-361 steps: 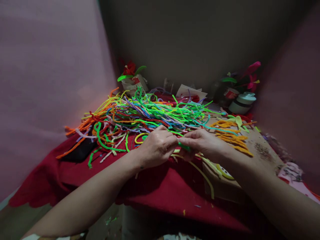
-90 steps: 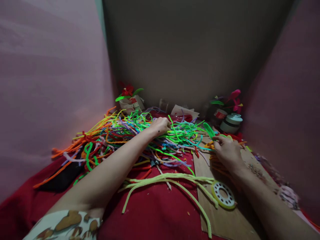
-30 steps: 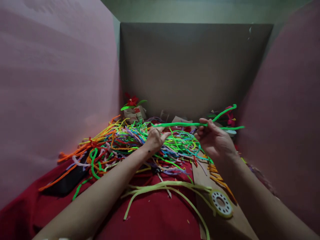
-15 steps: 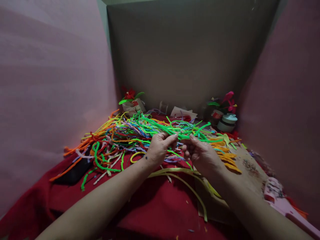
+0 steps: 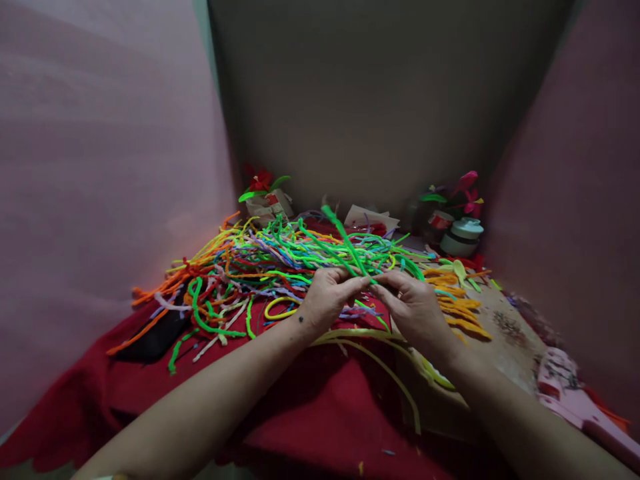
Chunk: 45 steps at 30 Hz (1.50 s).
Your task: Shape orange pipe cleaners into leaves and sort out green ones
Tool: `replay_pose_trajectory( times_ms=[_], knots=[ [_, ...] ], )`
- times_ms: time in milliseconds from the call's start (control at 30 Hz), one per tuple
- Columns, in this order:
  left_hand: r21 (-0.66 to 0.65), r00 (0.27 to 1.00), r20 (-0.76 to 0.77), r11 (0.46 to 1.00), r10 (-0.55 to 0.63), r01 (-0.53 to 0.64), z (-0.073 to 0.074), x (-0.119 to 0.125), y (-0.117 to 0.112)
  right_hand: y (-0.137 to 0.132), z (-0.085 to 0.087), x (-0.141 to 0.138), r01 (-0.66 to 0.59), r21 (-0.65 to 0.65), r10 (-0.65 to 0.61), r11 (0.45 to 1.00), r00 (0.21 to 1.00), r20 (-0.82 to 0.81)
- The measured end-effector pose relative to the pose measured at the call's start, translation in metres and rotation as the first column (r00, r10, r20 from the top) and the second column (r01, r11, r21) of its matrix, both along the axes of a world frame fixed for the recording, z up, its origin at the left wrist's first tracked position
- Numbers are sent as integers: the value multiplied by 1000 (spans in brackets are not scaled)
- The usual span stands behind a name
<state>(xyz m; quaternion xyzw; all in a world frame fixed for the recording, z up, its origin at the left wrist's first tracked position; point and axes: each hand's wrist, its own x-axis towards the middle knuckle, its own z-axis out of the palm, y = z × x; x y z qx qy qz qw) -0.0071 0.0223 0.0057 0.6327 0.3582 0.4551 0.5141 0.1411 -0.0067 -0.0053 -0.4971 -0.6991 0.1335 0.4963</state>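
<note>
My left hand pinches green pipe cleaners between thumb and fingers. My right hand is closed on the same stems, its fingertips almost meeting the left ones. One green stem rises up and to the left from the pinch, and another crosses it low down. Behind and below both hands spreads a heap of multicoloured pipe cleaners. Pale yellow strips curve over the red cloth under my wrists. My fingers hide the spot where the stems meet.
Mustard-yellow looped pieces lie on a cardboard sheet at right, near a pink tool. A lidded jar and pink flowers stand at back right, red flowers at back left. A dark flat object rests at left.
My right hand has closed in towards the left. The green stems, which lay sideways across the hands, now stick up and to the left from the pinch.
</note>
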Motion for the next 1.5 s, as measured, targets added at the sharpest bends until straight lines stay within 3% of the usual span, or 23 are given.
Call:
replay_pose_trajectory(
  times_ms=[67,133,300,367,467,567,667,767,900,1067,1167,1300,1500],
  knots=[
    [-8,1000,23,1000,-11,11,-1,0,1,0,1,0,-102,-208,65,973,982,-176],
    [-33,998,53,999,-17,19,-4,1,2,0,2,0,-199,-332,66,922,926,-371],
    [-55,987,103,990,-120,126,-7,1,4,-3,7,-1,-335,-380,26,862,778,-628],
    [-59,984,116,988,-134,141,-6,1,3,-4,8,-1,-312,-388,-1,867,778,-629],
    [-70,981,114,984,-155,164,-4,0,0,-5,9,-2,-202,-361,-25,910,843,-537],
    [-89,983,80,981,-163,170,-3,2,-6,-6,7,-3,-9,-244,-78,970,936,-344],
    [-86,983,54,979,-178,182,-4,6,-13,-7,3,-6,120,-97,-138,988,967,-216],
    [-102,979,118,978,-169,181,-6,9,-16,-9,-1,-9,101,-37,-107,994,973,-206],
    [-94,969,206,982,-139,161,-1,5,-14,-9,0,-6,43,-101,-72,994,947,-314],
    [15,993,89,997,-73,72,10,-3,-11,-10,9,-3,41,-194,-114,980,917,-383],
    [4,986,102,991,-133,133,15,-5,-11,-13,16,-4,-24,-216,-67,976,912,-404],
    [-36,936,247,963,-252,268,21,-8,-11,-19,22,-6,-46,-195,-40,980,907,-418],
    [-109,933,283,959,-221,260,21,-11,-12,-20,22,-7,-17,-173,-60,985,901,-430]
  ],
)
